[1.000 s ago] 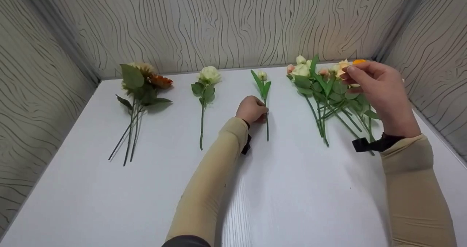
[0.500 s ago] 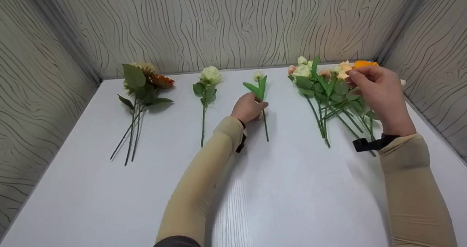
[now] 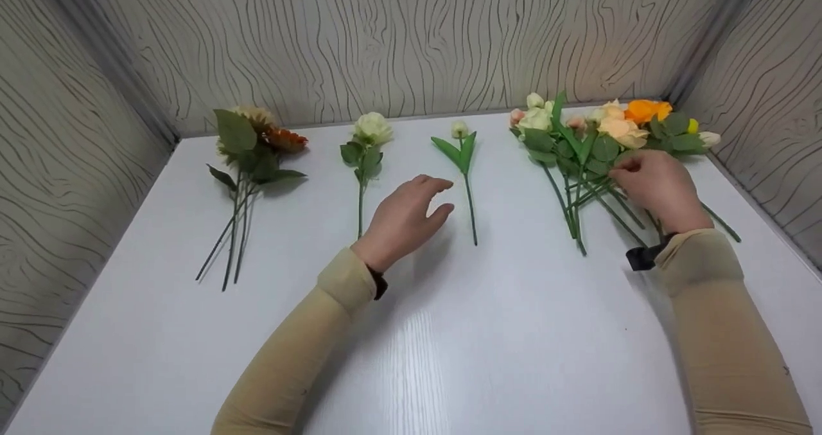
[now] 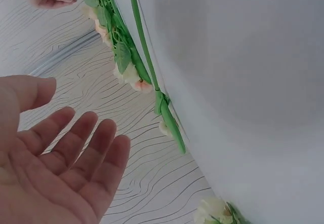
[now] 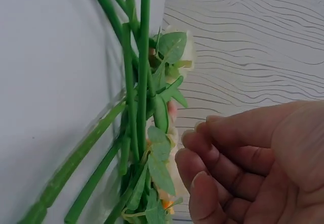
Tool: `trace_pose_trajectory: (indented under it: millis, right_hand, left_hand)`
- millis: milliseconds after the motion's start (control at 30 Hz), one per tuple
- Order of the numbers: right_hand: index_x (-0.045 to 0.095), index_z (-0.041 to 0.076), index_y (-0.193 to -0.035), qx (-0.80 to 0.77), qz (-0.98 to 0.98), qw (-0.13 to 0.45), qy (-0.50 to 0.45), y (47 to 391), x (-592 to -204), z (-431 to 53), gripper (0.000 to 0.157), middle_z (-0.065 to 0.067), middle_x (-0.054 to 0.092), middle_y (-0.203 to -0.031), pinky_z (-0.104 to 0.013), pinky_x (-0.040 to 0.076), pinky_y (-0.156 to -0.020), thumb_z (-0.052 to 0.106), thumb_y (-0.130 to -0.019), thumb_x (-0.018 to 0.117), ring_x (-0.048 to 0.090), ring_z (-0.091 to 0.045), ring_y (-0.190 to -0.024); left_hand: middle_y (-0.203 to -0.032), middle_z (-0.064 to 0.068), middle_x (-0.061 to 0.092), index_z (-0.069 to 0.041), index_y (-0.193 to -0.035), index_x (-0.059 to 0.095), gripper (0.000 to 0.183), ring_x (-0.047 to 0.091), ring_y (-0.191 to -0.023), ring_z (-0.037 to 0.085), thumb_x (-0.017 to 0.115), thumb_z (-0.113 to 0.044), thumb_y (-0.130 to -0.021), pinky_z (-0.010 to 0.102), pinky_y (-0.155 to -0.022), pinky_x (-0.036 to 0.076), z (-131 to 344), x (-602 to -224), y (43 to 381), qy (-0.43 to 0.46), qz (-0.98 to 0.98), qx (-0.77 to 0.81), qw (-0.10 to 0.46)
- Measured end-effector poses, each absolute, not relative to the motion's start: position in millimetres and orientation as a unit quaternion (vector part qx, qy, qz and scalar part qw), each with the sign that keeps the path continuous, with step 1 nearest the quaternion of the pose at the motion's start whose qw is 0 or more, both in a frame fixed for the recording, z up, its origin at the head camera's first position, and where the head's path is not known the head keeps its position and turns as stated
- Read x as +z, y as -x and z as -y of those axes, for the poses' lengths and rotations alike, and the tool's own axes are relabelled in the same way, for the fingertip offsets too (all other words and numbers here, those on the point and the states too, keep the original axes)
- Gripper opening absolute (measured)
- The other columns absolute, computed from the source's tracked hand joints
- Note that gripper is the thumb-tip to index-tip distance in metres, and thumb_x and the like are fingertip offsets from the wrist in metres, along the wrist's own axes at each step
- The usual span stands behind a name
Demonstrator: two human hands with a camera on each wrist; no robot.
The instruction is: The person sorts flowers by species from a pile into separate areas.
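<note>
Tulip (image 3: 465, 160) seemed sorted, upper centre; my left hand (image 3: 406, 220) spread, right hand (image 3: 658, 187) loosely curled, both empty, upper-right flowers (image 3: 621, 133) apparently unsorted.

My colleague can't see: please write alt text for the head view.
Open left hand beside a single tulip, right hand over a flower heap, at a white table. A white flower and a bunch lie further left.
</note>
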State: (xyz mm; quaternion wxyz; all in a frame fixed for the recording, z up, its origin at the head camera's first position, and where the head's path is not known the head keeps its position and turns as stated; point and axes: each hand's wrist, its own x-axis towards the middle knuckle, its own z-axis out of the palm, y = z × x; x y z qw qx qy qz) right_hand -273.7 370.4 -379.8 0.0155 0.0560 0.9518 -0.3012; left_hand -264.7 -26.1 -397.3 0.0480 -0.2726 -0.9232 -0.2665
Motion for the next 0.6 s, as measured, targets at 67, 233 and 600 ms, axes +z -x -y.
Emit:
trace_pose_trajectory:
  millis: [67,233,600]
  right_hand:
    - [0.063,-0.004,-0.127,-0.310,-0.949,0.035,-0.053,276,-383,-368,0.050,-0.023,0.063,-0.114,-0.041,0.049,-0.067,0.040,-0.104,0.059,0.056,-0.031,-0.089]
    - [0.066,-0.004,-0.120,-0.288,-0.955,0.059,-0.031,284,-395,-350,0.054,-0.020,0.066,-0.107,-0.043,0.048,-0.072,0.046,-0.100,0.063,0.057,-0.032,-0.090]
    - [0.069,-0.002,-0.104,-0.272,-0.954,0.118,-0.051,285,-402,-344,0.044,-0.011,0.063,-0.088,-0.036,0.046,-0.062,0.042,-0.098,0.067,0.055,-0.026,-0.077]
  left_hand:
    - [-0.135,0.004,0.062,-0.012,-0.140,0.061,0.040,0.059,-0.124,0.021,0.063,-0.029,-0.104,0.036,-0.100,0.050,34,-399,257,0.286,0.921,-0.255,0.067]
    - [-0.135,0.003,0.062,-0.013,-0.139,0.063,0.038,0.059,-0.124,0.021,0.064,-0.028,-0.104,0.035,-0.100,0.050,44,-402,249,0.290,0.916,-0.265,0.079]
    - [-0.133,0.001,0.063,-0.013,-0.135,0.067,0.035,0.060,-0.123,0.016,0.064,-0.028,-0.103,0.034,-0.102,0.050,47,-405,250,0.270,0.913,-0.302,0.046]
